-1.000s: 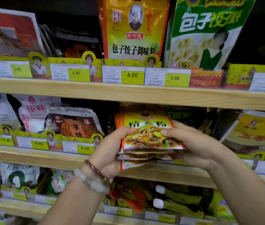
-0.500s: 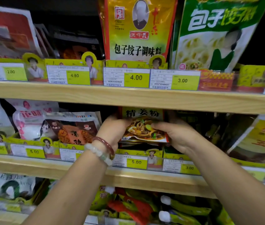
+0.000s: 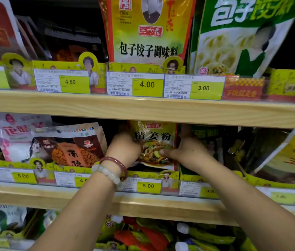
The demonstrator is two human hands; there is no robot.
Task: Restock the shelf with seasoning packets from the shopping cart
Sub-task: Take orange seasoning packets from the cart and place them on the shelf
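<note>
Wooden middle shelf: both hands clamp the upright ginger powder packets, left hand and right hand flanking them.

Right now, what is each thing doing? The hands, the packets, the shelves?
left hand: grips the packets' left edge.
right hand: grips their right edge, thumb on the front.
ginger powder packets: upright, held in the middle shelf slot above the 5.00 tag.
brown packet: leaning back on the shelf, untouched.
bracelets: on the left wrist.
middle shelf: stocked.
upper shelf: stocked, big pouches standing.
</note>
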